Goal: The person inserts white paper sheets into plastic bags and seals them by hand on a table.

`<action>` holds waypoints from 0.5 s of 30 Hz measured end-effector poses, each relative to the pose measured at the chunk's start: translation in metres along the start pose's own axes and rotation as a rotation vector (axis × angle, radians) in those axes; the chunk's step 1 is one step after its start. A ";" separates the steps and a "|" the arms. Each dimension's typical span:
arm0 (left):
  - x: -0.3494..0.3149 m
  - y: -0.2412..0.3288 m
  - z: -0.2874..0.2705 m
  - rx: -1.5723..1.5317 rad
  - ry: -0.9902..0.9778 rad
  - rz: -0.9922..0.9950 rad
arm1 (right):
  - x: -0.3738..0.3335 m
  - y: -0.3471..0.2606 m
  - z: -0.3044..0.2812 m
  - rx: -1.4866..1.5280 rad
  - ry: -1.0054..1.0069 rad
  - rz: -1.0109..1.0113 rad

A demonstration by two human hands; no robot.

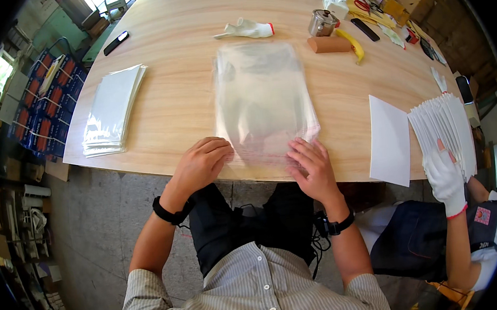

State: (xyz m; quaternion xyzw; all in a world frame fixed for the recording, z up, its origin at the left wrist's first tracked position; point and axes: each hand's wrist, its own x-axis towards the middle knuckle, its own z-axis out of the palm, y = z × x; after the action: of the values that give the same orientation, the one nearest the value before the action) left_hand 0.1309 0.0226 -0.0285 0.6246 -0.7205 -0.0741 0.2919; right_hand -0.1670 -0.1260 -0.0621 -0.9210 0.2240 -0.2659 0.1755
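A stack of clear plastic bags (264, 90) lies flat on the wooden table in front of me, its near end close to the table edge. My left hand (205, 161) rests at the stack's near left corner, fingers bent and held together; whether a bag edge is pinched in them is hidden. At the near right corner my right hand (310, 165) lies on the plastic with its fingers spread. Off to the left sits a pile of filled clear sleeves (113, 110) with white sheets inside.
A white glove (245, 29) lies beyond the bags. Far right are a metal pot (323, 23), a brown roll (330, 44), a banana (351, 45) and scissors (361, 3). A co-worker's gloved hand (443, 176) touches fanned white sheets (442, 124), beside a white sheet (388, 142).
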 end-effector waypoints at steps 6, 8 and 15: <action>0.005 0.013 -0.022 -0.110 0.035 0.060 | 0.000 -0.014 -0.013 0.014 0.087 -0.024; 0.006 0.009 -0.024 -0.089 0.049 0.095 | 0.005 -0.032 -0.021 0.000 0.085 -0.063; 0.035 0.031 -0.037 -0.127 0.121 0.230 | 0.034 -0.063 -0.011 -0.103 0.132 -0.095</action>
State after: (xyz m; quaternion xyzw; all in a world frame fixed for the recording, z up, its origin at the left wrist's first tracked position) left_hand 0.1222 0.0056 0.0280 0.5217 -0.7622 -0.0475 0.3803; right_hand -0.1274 -0.0923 -0.0111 -0.9190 0.2044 -0.3221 0.0999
